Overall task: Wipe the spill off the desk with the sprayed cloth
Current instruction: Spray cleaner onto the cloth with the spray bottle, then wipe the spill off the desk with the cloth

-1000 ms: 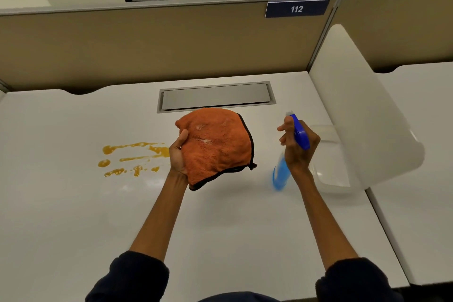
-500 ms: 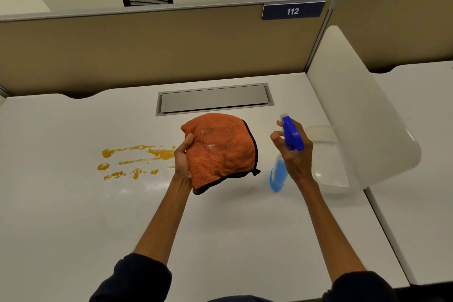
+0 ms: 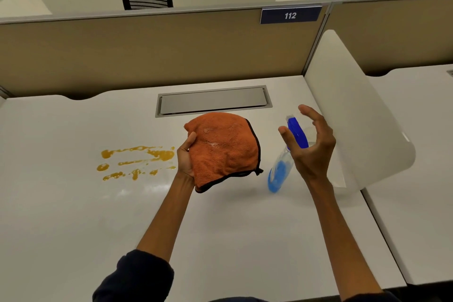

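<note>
**Cloth in the left hand, spill unwiped on the bench**

The left hand (image 3: 185,157) holds an orange cloth (image 3: 226,152) with a black hem above the middle of the white bench (image 3: 73,216). Its thumb is pressed on the cloth's left edge, and the other fingers are hidden behind the fabric. A few pale damp spots show on the cloth's upper face.

The spill (image 3: 137,161), several yellow-orange streaks and drops, lies on the bench just left of that hand, toward the left edge and apart from the cloth.

The right hand (image 3: 312,148) is spread loosely around the blue trigger head of a spray bottle (image 3: 280,174), with its fingers (image 3: 309,111) curved but not clamped on it. Whether the palm touches the bottle cannot be told. The bottle holds blue liquid and leans near the right edge of the bench; its label is too blurred to read.

A grey hatch (image 3: 213,100) is set into the bench near the back edge. On the tan partition (image 3: 147,51) behind it, a dark blue sign (image 3: 290,15) reads "112". A white divider (image 3: 355,117) stands along the right edge.
</note>
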`<state>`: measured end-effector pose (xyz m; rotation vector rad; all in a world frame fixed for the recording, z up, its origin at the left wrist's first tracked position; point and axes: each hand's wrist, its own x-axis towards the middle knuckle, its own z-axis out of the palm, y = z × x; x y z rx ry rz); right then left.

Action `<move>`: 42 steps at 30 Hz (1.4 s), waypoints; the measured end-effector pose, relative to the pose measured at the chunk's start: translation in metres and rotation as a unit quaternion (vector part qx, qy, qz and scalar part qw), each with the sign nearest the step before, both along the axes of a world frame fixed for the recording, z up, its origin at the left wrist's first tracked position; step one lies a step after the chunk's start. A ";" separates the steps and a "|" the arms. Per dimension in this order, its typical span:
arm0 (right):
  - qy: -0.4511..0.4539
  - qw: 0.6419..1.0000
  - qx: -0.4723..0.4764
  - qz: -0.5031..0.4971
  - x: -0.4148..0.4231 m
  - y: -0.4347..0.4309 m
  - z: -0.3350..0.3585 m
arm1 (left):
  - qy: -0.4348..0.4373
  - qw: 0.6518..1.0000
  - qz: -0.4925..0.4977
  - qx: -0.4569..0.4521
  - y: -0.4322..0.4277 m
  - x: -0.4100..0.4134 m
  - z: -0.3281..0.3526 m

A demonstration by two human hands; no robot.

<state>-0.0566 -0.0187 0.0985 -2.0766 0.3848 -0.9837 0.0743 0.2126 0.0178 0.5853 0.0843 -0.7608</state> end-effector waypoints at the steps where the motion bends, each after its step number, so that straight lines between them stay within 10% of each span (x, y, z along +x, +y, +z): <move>1: -0.009 1.000 -0.022 -0.003 0.003 0.004 0.004 | -0.002 1.000 0.000 0.000 0.001 -0.001 0.001; 9: 0.144 0.977 0.083 0.133 0.049 0.074 -0.011 | 0.001 0.998 0.031 0.049 0.029 -0.008 0.009; 20: 0.339 0.745 0.481 0.313 0.069 0.144 -0.065 | 0.015 0.999 0.017 0.037 0.125 -0.006 -0.005; 35: 0.216 0.797 0.537 0.170 0.098 0.301 -0.093 | -0.099 0.946 -0.130 0.281 0.297 0.058 -0.017; 42: 0.202 0.611 0.735 0.211 0.087 0.321 -0.095 | -0.128 0.945 -0.112 0.278 0.313 0.063 -0.035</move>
